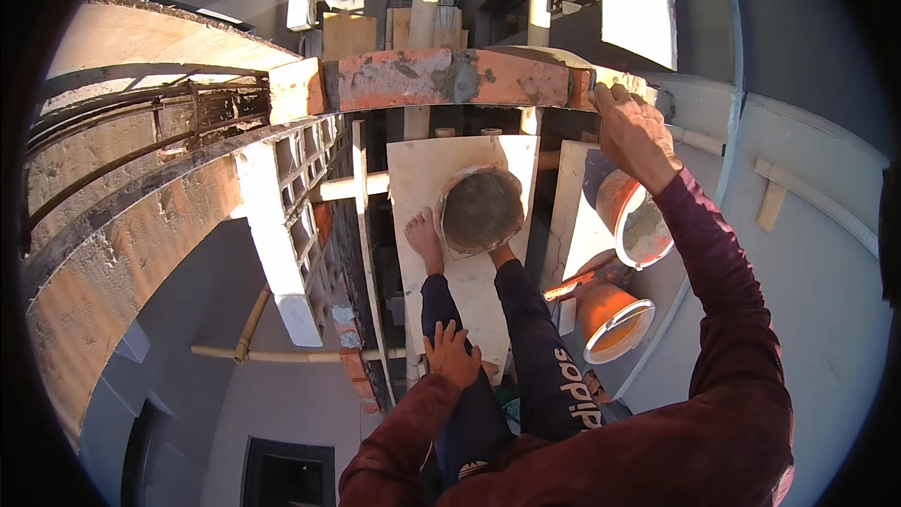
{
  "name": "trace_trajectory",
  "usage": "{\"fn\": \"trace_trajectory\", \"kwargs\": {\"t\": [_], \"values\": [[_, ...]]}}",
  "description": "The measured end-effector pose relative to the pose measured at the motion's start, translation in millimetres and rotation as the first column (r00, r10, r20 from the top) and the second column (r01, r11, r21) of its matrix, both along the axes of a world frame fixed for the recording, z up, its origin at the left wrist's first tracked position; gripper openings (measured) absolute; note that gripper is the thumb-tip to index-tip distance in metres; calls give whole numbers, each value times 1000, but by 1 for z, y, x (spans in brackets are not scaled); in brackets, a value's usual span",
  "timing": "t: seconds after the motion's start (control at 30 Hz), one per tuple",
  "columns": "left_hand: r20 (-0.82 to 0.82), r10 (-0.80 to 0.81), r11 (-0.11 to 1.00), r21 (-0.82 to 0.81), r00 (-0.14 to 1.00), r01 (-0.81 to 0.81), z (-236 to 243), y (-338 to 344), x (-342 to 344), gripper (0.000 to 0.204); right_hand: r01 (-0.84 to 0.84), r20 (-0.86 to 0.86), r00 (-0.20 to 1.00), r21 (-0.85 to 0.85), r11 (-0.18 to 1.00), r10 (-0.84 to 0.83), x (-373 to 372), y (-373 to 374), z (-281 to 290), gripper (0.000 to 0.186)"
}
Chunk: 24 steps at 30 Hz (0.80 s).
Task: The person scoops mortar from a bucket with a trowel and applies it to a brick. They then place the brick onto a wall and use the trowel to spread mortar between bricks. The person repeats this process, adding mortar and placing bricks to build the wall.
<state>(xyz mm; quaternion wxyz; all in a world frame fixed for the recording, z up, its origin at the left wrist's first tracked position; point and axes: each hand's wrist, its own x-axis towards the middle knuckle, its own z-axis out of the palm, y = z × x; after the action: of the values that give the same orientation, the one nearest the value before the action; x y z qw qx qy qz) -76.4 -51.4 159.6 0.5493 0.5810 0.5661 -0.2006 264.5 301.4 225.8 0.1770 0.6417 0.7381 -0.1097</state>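
Note:
My right hand reaches far out to the right end of a row of red bricks with grey mortar in the joints. Its fingers are closed there, and what they grip is hidden. My left hand rests on my left leg with its fingers spread, holding nothing. Between my bare feet a round bucket of grey mortar stands on a pale board. To the right are two orange buckets: one with grey residue inside, the other tilted with a pale rim.
Bamboo poles cross beneath the board, with gaps showing a drop below. On the left are a wooden form, rusty rebar and a white lattice block. A grey wall stands on the right.

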Motion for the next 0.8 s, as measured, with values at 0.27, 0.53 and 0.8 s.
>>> {"fn": "trace_trajectory", "kwargs": {"t": [0.27,0.53,0.8], "values": [[-31,-47,998,-31,998,46,-2,3,0,52,243,-454,838,-183,952,-302,-92,-66,-98,28],[-31,-68,997,-40,997,67,-1,3,-1,53,549,-501,436,-511,662,-748,-83,-111,-111,32],[-36,-89,996,-16,995,88,-2,3,2,52,590,-635,-70,-648,481,-769,-166,-104,-151,34]]}}
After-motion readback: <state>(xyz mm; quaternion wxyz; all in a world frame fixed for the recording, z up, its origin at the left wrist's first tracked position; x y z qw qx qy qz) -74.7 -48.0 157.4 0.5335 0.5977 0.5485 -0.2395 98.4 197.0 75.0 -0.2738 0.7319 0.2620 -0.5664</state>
